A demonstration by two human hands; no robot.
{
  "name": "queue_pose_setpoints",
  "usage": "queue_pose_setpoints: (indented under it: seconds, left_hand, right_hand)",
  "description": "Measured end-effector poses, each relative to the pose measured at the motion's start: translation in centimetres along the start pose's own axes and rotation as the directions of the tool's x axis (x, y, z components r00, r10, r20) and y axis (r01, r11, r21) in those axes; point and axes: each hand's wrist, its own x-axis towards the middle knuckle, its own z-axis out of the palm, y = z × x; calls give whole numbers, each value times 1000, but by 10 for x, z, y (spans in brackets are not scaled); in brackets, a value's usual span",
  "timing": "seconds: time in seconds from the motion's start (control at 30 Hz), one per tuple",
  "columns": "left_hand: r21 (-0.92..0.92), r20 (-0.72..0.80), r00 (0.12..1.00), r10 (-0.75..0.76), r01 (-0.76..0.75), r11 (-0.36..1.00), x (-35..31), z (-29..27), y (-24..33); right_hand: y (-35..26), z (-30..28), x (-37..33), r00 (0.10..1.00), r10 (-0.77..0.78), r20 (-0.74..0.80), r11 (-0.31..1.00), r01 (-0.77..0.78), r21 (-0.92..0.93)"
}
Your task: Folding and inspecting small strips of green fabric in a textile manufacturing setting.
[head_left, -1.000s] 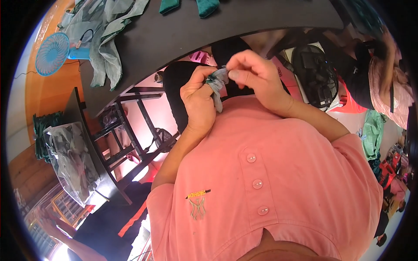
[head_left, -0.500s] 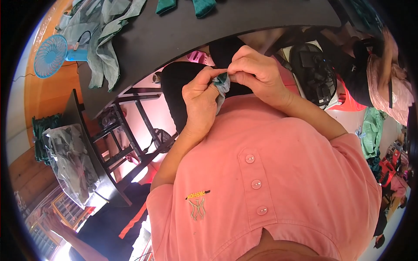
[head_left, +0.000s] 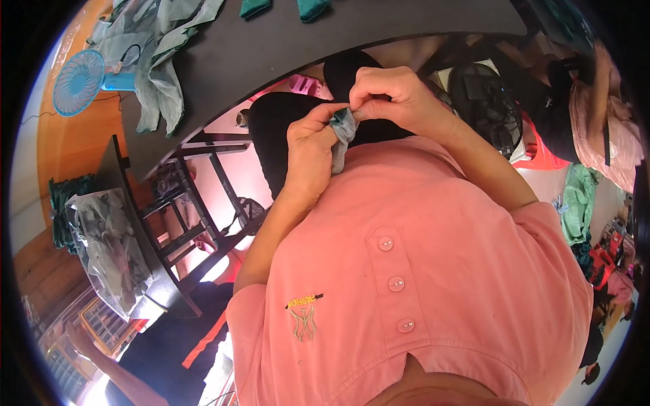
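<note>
My left hand (head_left: 311,145) is closed on a small piece of grey-green fabric (head_left: 344,128) with a darker green edge, held above my lap. Part of the cloth hangs down beside the palm. Thumb and forefinger of my right hand (head_left: 389,95) are pinched together right at the fabric's upper end. Whatever is between those fingertips is too small to make out. Both hands are close together in front of my pink shirt, short of the dark table edge.
A dark table (head_left: 284,47) spans the far side, bearing sheer grey-green cloth (head_left: 162,74), dark green velvety pieces (head_left: 313,8) and a blue fan (head_left: 80,82). To the left, a plastic-wrapped bundle (head_left: 112,250) lies near a black frame. Other people sit at both sides.
My right hand has shifted slightly left and up, its fingers still pinched. The left hand has turned a little, and more of the fabric shows.
</note>
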Motion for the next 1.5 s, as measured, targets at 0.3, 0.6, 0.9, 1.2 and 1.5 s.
queue_pose_setpoints:
  seconds: [0.3, 0.6, 0.9, 1.2, 1.5]
  left_hand:
    - [-110, 100, 991, -85, 95, 989, 2, -10, -8]
    - [-206, -65, 997, -43, 29, 978, 5, -4, -9]
    - [165, -216, 959, 181, -147, 975, 15, -2, -20]
    - [-4, -319, 920, 229, -243, 970, 27, -9, -30]
    - [206, -209, 941, 268, -226, 952, 24, -5, -27]
  right_hand:
    - [3, -11, -3, 907, 331, 260, 890, -391, 233]
    - [4, 11, -7, 999, -45, 12, 996, 46, -73]
    - [11, 27, 11, 961, -248, 123, 591, 250, -767]
    - [-21, 40, 8, 994, 40, -98, 942, -70, -329]
    - [18, 46, 13, 905, -279, -320, 867, 95, -489]
